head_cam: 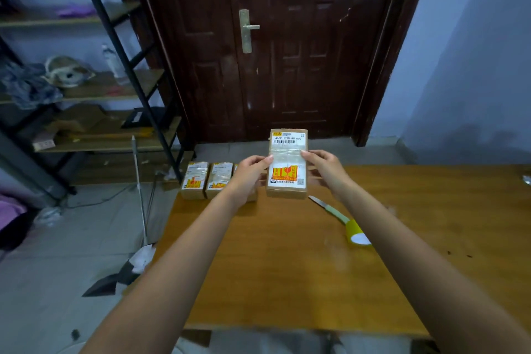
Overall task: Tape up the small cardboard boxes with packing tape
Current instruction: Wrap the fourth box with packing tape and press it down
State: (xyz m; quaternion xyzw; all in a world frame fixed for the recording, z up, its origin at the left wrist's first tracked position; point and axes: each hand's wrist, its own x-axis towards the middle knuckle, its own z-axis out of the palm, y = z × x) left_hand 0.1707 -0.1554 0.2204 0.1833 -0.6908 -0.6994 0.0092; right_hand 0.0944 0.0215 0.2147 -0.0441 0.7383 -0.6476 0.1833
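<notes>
Two taped boxes (207, 179) beside knife (324, 205)

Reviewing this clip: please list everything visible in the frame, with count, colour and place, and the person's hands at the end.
held box: one, brown cardboard with a white and orange label, raised above the table's far edge between both hands
boxes on table: at least two, brown with similar labels, at the far left corner; a third may be hidden behind the left hand
knife: one, pale green handle, lying on the table right of the held box
tape roll: one, yellow, on the table at the knife's handle end
table: one, orange-brown wood
door: one, dark brown, behind the table
shelf rack: one, black frame, wooden boards, at left
left hand: grips the held box's left edge
right hand: grips its right edge
</notes>
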